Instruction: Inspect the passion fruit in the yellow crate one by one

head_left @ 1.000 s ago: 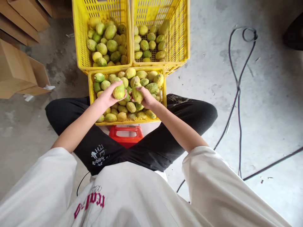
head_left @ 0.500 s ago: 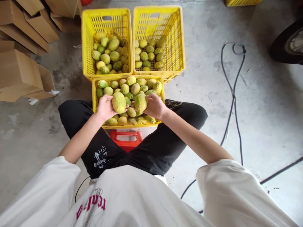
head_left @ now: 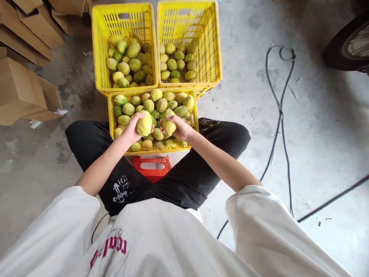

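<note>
My left hand (head_left: 134, 129) is closed around a yellow-green lemon (head_left: 144, 124), thumb on top and fingers beneath it. In my right hand (head_left: 180, 127) is another lemon (head_left: 168, 122), its pointed end tilted toward my body. The two fruits are held side by side, a small gap between them. Both hands are over the near yellow crate (head_left: 161, 151), which stands between my knees and is filled with green and yellow lemons (head_left: 162, 105). My palms and some fingertips are hidden behind the held fruits.
Behind the near crate stand a left yellow crate (head_left: 95, 50) and a right yellow crate (head_left: 217, 50), both holding lemons. Cardboard boxes (head_left: 21, 88) lie at left. A red handled object (head_left: 152, 173) is between my legs. Black cable (head_left: 279, 109) and a wheel (head_left: 350, 46) are at right.
Both lemons have been turned in my hands and now show yellower sides. The right one has tipped toward me. The whole view has shifted slightly.
</note>
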Tool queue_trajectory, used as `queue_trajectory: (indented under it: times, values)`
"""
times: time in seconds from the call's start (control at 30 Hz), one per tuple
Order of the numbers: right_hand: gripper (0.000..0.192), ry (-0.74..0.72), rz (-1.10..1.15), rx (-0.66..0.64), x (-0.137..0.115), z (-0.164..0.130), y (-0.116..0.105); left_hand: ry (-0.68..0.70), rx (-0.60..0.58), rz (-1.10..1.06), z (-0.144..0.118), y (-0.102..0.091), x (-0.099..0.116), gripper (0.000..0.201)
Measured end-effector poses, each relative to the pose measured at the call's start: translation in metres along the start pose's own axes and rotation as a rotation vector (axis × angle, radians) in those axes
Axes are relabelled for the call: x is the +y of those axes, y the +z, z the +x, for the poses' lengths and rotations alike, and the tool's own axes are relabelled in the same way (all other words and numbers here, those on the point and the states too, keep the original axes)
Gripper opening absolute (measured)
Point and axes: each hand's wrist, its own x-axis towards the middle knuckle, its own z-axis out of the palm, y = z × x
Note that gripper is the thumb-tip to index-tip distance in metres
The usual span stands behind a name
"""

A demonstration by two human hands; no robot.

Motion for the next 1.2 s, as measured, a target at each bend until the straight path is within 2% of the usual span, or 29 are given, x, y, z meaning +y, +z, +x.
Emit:
queue_trajectory:
  times: [0.17, 0.27, 0.33, 0.4, 0.47, 0.53, 0.63, 0.77, 0.87, 0.97, 1.07, 1.13, 1.2]
  values:
    - [0.039, -0.003, -0.073, -0.041, 0.003, -0.001, 0.000, 0.096, 0.028, 0.065, 0.004, 0.001, -0.003, 0.039]
    - [0.031, 0.029, -0.081, -0.034, 0.004, 0.000, 0.001, 0.116, 0.028, 0.126, 0.005, -0.002, -0.005, 0.049]
    - [0.028, 0.066, -0.108, -0.039, 0.004, 0.001, 0.000, 0.108, 0.014, 0.192, 0.007, -0.007, -0.005, 0.055]
    - [0.036, 0.089, -0.153, -0.062, 0.004, 0.003, -0.003, 0.083, -0.011, 0.265, 0.010, -0.013, -0.003, 0.059]
    - [0.040, 0.078, -0.210, -0.079, 0.004, 0.005, -0.006, 0.037, -0.040, 0.323, 0.013, -0.018, -0.002, 0.059]
    - [0.036, 0.043, -0.235, -0.066, 0.004, 0.005, -0.008, 0.010, -0.071, 0.334, 0.016, -0.021, -0.003, 0.056]
    - [0.027, 0.010, -0.165, -0.023, 0.005, 0.002, -0.007, 0.047, -0.076, 0.257, 0.016, -0.020, -0.008, 0.045]
    - [0.019, 0.042, -0.036, 0.009, 0.004, -0.003, 0.001, 0.059, 0.022, 0.106, 0.015, -0.017, -0.014, 0.035]
    - [0.025, 0.075, 0.019, 0.064, 0.005, 0.000, 0.003, 0.009, 0.046, -0.004, 0.017, -0.016, -0.015, 0.026]
    - [0.027, 0.069, 0.032, 0.109, 0.008, 0.008, 0.003, 0.027, 0.044, -0.062, 0.018, -0.016, -0.013, 0.023]
    - [0.022, 0.083, 0.061, 0.127, 0.010, 0.016, 0.001, 0.047, 0.061, -0.068, 0.017, -0.013, -0.008, 0.021]
    - [0.025, 0.099, 0.087, 0.117, 0.012, 0.019, 0.000, 0.023, 0.077, -0.087, 0.015, -0.010, -0.003, 0.014]
    - [0.031, 0.091, 0.099, 0.093, 0.013, 0.021, -0.002, -0.015, 0.087, -0.126, 0.013, -0.005, 0.000, 0.022]
